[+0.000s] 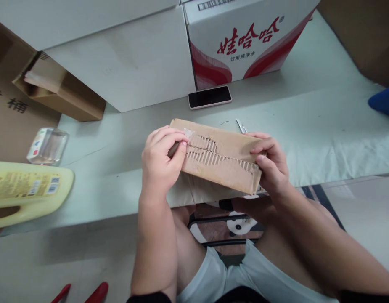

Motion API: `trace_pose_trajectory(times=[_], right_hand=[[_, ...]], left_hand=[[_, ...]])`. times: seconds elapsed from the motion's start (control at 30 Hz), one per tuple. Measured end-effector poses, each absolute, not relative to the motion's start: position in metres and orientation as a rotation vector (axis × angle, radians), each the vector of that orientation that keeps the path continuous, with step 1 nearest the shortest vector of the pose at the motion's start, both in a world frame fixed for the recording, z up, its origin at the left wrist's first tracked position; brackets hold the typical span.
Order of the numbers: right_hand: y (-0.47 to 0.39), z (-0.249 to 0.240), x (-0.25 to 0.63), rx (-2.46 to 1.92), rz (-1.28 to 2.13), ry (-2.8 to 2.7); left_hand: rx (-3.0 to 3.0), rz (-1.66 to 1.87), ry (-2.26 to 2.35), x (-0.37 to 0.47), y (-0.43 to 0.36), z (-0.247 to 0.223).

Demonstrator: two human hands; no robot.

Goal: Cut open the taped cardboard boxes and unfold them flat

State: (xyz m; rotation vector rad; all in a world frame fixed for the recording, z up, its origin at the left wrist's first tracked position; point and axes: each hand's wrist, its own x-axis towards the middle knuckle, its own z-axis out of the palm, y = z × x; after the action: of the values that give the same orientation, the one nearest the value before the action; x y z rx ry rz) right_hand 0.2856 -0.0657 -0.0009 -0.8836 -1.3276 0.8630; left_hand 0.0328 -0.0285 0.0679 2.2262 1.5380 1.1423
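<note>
Two bare hands on the cardboard box here, and it is held up at the near edge of the bench point(310, 143), tilted, its three-o'clock end dipping toward the lap. The left hand point(162, 153) is closed at the nine-o'clock end, thumb and fingertips together by a scrap of clear tape point(188, 134); whether they pinch tape or board, I can't tell. The right hand point(271, 162) grips the opposite end, thumb on the upper face. And look at the middle of that cardboard box point(224, 164): surface paper ripped off, ribs bare along the seam. That's the weak spot! A hard pull at the tape could strip more paper or split the board, and a sudden release could jerk the left hand away. The right-hand grip matters too, I'd say; if it slackens, that low corner could slide off toward the legs. Now the knife point(241, 126), just past the box at one o'clock, close to the right fingers: a careless sweep could nick them or knock it along. Farther off at twelve lies the phone point(210, 97), against the big cartons point(244, 50). Over at nine, the clear container point(48, 146) and yellow bottle point(30, 193) sit well apart, the safer neighbours.
</note>
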Motion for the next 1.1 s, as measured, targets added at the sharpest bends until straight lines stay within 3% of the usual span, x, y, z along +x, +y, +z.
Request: trace_pose_trajectory(times=[0.2, 0.5, 0.9, 1.1], right_hand=[[-0.066, 0.000, 0.285, -0.912, 0.845, -1.334], [-0.066, 0.000, 0.286, -0.896, 0.845, -1.336], [-0.069, 0.003, 0.287, -0.955, 0.821, -1.434], [-0.070, 0.006, 0.286, -0.887, 0.843, -1.438]], left_hand=[[2.210, 1.038, 1.601, 0.035, -0.030, 0.072], [2.183, 1.156, 1.579, 0.039, -0.029, 0.071], [2.328, 0.881, 1.637, 0.034, -0.040, 0.093], [2.361, 1.037, 1.545, 0.028, -0.033, 0.085]])
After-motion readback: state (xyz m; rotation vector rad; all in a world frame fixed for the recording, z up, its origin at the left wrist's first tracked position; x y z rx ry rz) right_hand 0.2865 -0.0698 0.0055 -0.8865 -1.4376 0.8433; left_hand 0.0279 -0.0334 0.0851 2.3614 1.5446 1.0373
